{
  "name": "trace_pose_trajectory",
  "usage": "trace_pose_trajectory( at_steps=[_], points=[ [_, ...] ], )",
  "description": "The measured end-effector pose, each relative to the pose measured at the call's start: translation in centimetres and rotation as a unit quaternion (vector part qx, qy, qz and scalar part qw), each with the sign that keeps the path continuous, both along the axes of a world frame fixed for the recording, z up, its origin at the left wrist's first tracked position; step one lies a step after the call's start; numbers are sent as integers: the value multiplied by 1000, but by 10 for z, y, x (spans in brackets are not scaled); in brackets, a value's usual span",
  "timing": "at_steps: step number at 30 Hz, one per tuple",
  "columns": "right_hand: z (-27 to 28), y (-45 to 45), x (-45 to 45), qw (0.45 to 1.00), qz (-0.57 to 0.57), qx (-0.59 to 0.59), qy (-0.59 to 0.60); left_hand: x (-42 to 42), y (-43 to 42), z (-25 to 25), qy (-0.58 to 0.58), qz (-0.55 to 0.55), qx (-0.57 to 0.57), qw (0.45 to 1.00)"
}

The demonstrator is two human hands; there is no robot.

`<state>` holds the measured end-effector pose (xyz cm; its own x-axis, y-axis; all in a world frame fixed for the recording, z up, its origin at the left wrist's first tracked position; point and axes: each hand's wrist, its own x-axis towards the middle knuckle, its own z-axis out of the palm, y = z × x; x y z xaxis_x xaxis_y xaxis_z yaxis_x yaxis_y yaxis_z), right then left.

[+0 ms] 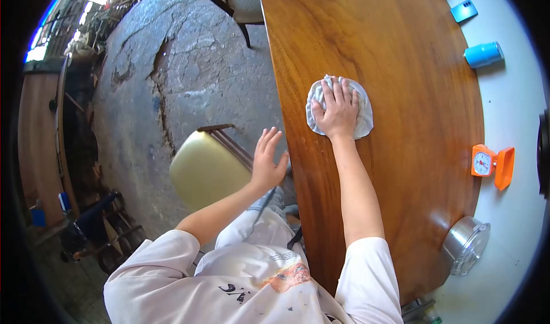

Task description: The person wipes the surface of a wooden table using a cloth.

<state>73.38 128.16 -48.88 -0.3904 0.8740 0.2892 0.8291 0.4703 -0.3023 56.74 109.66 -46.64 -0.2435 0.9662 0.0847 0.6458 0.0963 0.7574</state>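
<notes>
A pale, crumpled cloth [365,118] lies on the brown wooden tabletop [401,169], not far from its left edge. My right hand [338,113] rests flat on top of the cloth, fingers stretched out and slightly apart, covering its middle. Off the table's left edge, my left hand [269,161] hovers in the air with its fingers extended and thumb apart. Nothing is in it. Below and to the left of that hand stands a chair with a yellowish seat [209,169].
Along the white surface on the right are a blue phone [464,11], a blue tumbler [484,55], an orange dial scale [483,161] and a metal pot with a clear lid [465,245]. Another chair [245,6] stands at the top. The concrete floor [200,78] is cracked.
</notes>
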Motion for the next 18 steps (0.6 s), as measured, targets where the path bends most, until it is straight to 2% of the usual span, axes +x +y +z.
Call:
trace_pose_trajectory(
  at_steps=[2, 5, 7, 10, 12, 13, 16, 18],
  points=[
    [1, -22, 13, 1000, 22, -14, -2, -3, -12, -11, -20, 37, -10, 999],
    [8, -101, 51, 998, 44, -41, -18, -9, 11, -37, -251, 165, -66, 952],
    [12, -156, 80, 995, 54, -68, -39, -19, 57, -51, -305, 177, -58, 934],
    [18, -201, 101, 994, 67, -80, -25, -30, 140, -54, -316, 216, -124, 916],
    [11, -209, 100, 993, 58, -85, 48, -24, 168, -41, -238, 230, -162, 930],
    [9, -208, 94, 994, 53, -80, 43, -20, 174, -37, -145, 216, -172, 950],
    [2, -178, 61, 998, 28, -47, 12, 2, 171, -16, -68, 260, -239, 933],
    [-6, -139, 38, 1000, -5, -11, -8, 1, 177, -16, -31, 281, -212, 936]
  ],
)
